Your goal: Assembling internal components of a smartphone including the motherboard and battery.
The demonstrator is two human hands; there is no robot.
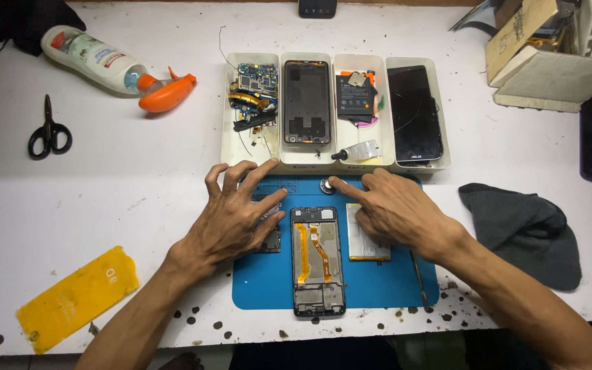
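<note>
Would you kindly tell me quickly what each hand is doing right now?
Left hand: open, fingers spread, holding nothing, fingertips on small parts on the blue mat.
Right hand: grips nothing; index finger touches a small round metal piece.

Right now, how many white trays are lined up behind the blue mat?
4, side by side. First tray holds circuit boards, second tray a phone frame, third tray a battery and glue tube, fourth tray a black phone. None looks hidden.
</note>
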